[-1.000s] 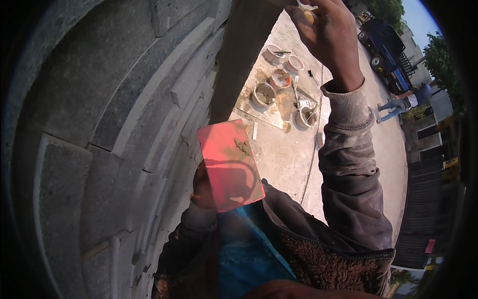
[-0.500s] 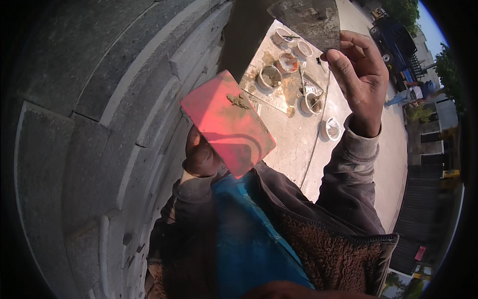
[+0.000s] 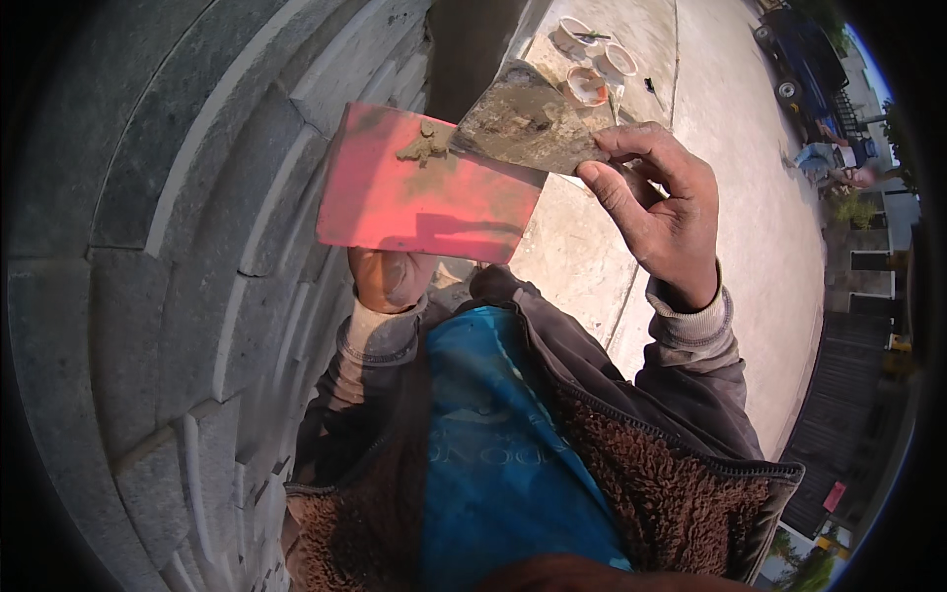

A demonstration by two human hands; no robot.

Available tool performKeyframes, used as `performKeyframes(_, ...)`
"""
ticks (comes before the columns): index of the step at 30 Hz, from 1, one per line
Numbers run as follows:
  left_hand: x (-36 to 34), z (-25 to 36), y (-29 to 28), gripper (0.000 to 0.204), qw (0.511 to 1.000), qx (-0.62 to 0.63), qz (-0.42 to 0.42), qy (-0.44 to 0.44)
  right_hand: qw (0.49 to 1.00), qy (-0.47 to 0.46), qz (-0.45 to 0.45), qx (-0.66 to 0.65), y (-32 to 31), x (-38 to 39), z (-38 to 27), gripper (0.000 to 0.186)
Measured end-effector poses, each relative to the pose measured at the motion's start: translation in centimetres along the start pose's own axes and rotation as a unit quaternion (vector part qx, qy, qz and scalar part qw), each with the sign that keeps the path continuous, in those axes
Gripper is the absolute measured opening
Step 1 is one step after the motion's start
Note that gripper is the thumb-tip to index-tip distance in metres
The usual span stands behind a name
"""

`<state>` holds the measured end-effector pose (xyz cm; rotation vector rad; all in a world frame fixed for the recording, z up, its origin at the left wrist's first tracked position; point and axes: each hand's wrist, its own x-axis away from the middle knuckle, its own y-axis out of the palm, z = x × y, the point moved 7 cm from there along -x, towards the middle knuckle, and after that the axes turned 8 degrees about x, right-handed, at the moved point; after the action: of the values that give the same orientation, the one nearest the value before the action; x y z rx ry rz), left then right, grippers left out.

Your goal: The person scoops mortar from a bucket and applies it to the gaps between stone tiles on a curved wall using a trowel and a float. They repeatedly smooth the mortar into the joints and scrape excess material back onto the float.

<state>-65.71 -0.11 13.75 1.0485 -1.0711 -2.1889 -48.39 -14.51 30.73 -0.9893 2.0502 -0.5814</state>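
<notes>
My left hand (image 3: 388, 280) grips a flat pink-red board (image 3: 434, 197) from beneath. Most of the fingers on that hand are hidden behind the board. On the board's upper face sits a small lump of grey-brown mortar (image 3: 424, 145). My right hand (image 3: 666, 192) pinches the corner of a thin, flat scraper plate (image 3: 538, 123) between thumb and fingers. Grey-brown mortar stains cover much of the plate. Its left corner overlaps the board's far edge, close to the lump; whether the two touch, I cannot tell.
A wall of layered grey stone slabs (image 3: 217, 227) rises close on my left. Beyond the plate, small white tubs (image 3: 618, 59) stand on the pale concrete floor (image 3: 745, 227). Farther right are a dark blue vehicle (image 3: 804, 59) and a bending person (image 3: 838, 158).
The scraper plate has come down and left to the board's far edge. The board has turned and shifted left. Several tubs seen before are now covered or out of view.
</notes>
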Motion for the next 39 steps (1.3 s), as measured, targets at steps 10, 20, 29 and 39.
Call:
performKeyframes(10, 0.6, -1.9, -1.3, 0.059, 0.996, 0.093, 0.004, 0.004, 0.965, -0.169, 0.151, 0.131, -2.4, -2.0, -2.2, 0.021)
performKeyframes(20, 4.1, -4.1, -3.3, 0.068, 0.987, 0.155, -0.015, -0.05, 0.92, -0.226, 0.198, 0.253, -3.9, -11.2, -9.6, 0.015)
performKeyframes(29, 2.7, -4.0, -2.4, 0.09, 0.992, 0.094, 0.036, -0.075, 0.868, -0.276, 0.236, 0.34, -3.6, -15.0, -9.1, 0.011)
performKeyframes(39, 1.4, -3.9, -1.6, 0.076, 0.989, 0.132, 0.002, -0.06, 0.818, -0.273, 0.298, 0.408, -2.8, -15.0, -9.0, 0.017)
